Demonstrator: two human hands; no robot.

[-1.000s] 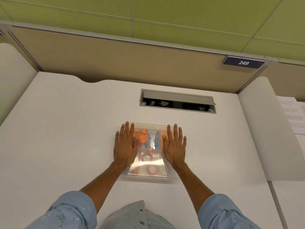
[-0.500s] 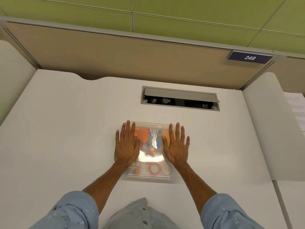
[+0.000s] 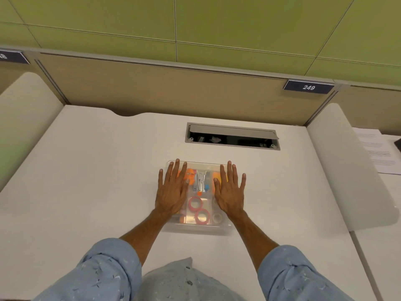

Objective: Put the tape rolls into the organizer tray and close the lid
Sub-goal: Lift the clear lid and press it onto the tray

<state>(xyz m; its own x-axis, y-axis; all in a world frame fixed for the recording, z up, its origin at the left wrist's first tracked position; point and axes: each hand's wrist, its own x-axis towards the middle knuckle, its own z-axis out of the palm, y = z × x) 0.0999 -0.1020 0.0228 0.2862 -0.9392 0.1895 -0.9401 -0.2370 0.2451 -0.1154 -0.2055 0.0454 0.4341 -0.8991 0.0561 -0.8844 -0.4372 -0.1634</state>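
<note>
A clear plastic organizer tray point(image 3: 198, 230) lies on the white desk in front of me with its transparent lid down on top. Through the lid I see two pink tape rolls point(image 3: 195, 203) point(image 3: 202, 216) and a pale one point(image 3: 217, 218) near the front, with a stapler point(image 3: 201, 181) and orange items behind them. My left hand point(image 3: 172, 191) lies flat, fingers spread, on the left part of the lid. On the right part my right hand point(image 3: 230, 192) rests the same way. Neither hand holds anything.
A cable hatch point(image 3: 232, 137) with its flap raised is set into the desk behind the tray. Tan partition panels enclose the desk, with a "249" plate point(image 3: 308, 87) at the right. Printed papers point(image 3: 377, 153) lie on the neighbouring desk at far right.
Both hands stay flat on the lid in the same place. Only the camera view has shifted slightly.
</note>
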